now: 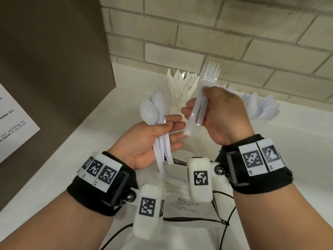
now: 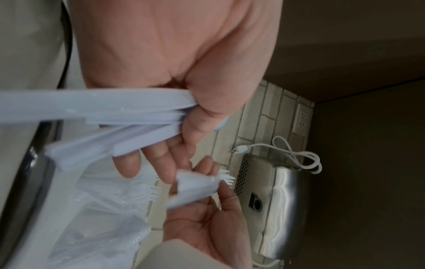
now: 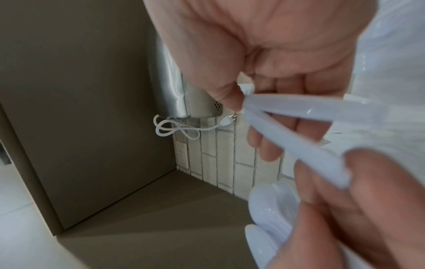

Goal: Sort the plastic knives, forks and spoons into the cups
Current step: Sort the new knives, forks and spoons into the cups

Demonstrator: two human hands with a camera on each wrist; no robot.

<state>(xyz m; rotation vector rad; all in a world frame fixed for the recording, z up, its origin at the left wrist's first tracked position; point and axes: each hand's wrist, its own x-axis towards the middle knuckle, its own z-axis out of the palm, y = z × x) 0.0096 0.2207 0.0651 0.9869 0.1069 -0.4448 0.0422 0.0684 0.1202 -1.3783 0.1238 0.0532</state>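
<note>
My left hand (image 1: 153,139) grips a bunch of white plastic spoons (image 1: 153,109) by the handles, bowls up; the handles (image 2: 96,109) cross my palm in the left wrist view. My right hand (image 1: 221,114) holds a stack of white plastic forks (image 1: 209,74), tines up, above the counter; its thumb and fingers pinch the fork handles (image 3: 296,116). Behind the hands stands a clear cup of knives (image 1: 182,82). To the right a cup of spoons (image 1: 264,107) and some fork tines (image 1: 221,85) show past my right hand. The cups themselves are mostly hidden.
A white counter (image 1: 93,123) meets a pale brick wall (image 1: 234,33); a brown panel (image 1: 54,60) with a paper notice (image 1: 12,121) closes the left side. A clear plastic bag (image 1: 189,210) lies under my wrists. A steel dispenser (image 2: 271,200) and white cord (image 2: 294,152) hang on the wall.
</note>
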